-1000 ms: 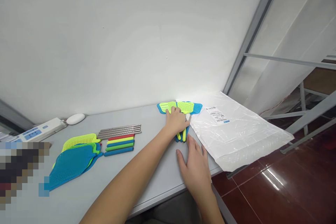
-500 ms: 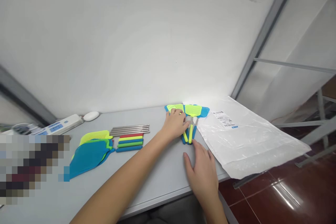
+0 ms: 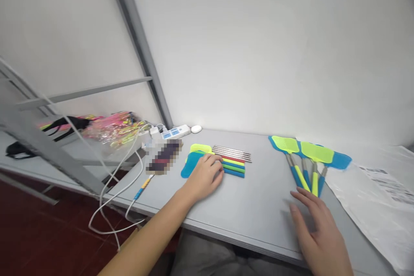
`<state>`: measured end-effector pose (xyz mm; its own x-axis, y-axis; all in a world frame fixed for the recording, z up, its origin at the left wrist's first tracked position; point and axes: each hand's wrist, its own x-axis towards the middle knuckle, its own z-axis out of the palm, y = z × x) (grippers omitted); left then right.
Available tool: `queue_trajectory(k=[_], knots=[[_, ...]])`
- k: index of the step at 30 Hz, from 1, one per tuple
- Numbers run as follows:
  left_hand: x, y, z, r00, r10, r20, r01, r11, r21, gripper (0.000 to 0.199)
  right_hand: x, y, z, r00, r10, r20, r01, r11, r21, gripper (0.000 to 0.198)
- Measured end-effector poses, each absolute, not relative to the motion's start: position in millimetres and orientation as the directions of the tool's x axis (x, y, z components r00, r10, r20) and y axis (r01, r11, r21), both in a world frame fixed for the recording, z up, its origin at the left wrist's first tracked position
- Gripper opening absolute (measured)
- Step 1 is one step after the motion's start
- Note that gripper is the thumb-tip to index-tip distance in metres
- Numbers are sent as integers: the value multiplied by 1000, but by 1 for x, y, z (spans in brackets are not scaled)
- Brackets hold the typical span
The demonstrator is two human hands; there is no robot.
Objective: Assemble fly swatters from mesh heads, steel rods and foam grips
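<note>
My left hand (image 3: 204,177) rests on the right side of a stack of blue and yellow-green fly swatter heads (image 3: 193,164), fingers slightly bent and apart. Its fingertips lie by the left ends of the coloured handle grips (image 3: 235,173), in red, yellow, green and blue. Behind these grips lie several thin metal rods (image 3: 233,152) side by side. Over the table at the right, my right hand (image 3: 318,228) is open and holds nothing. Just beyond its fingers lie several fly swatters (image 3: 315,152) with short metal necks, fanned out with their handles towards me.
A white plastic mailing bag (image 3: 371,194) covers the table's right end. At the back left are a power strip (image 3: 176,132) and a white mouse (image 3: 196,129). A blurred-out device (image 3: 164,157) has a white cable (image 3: 141,164) beside it. Plastic-wrapped colourful goods (image 3: 111,127) lie beyond the metal frame.
The view has swung left. My left hand has left the assembled swatters and moved over to the loose swatter heads. My right hand remains near the swatter handles.
</note>
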<state>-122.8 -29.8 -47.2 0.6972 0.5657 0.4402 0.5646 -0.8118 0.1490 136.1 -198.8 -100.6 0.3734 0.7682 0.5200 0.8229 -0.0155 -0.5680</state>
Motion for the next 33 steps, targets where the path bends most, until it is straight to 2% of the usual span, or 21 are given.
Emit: queue_trajectory(k=[3,8,10,12,18,20,25,33], knots=[[-129,-40,-53,652,621,434,618,-768,169,12,118,-176,-85,197,868,456,877,52,-478,36],[-120,-51,-56,654,616,439,639,-760,116,27,101,-130,-48,-92,971,219,963,143,-227,37],[-121,-52,-56,639,625,449,652,-750,116,27,98,-107,-32,-167,976,142,963,192,-191,35],[-126,-52,-56,628,632,454,652,-746,137,21,95,-79,-18,-223,972,74,942,234,-239,35],[-137,-55,-56,632,647,427,612,-754,238,15,89,14,-11,-196,981,4,957,192,-217,26],[-137,-56,-58,644,652,401,610,-753,247,19,89,36,-17,-210,977,-49,958,195,-212,22],[-134,-58,-59,655,656,375,607,-752,256,22,90,62,-29,-235,959,-158,960,203,-194,32],[-128,-61,-57,711,613,345,567,-790,234,10,94,65,-29,-259,958,-120,955,235,-181,23]])
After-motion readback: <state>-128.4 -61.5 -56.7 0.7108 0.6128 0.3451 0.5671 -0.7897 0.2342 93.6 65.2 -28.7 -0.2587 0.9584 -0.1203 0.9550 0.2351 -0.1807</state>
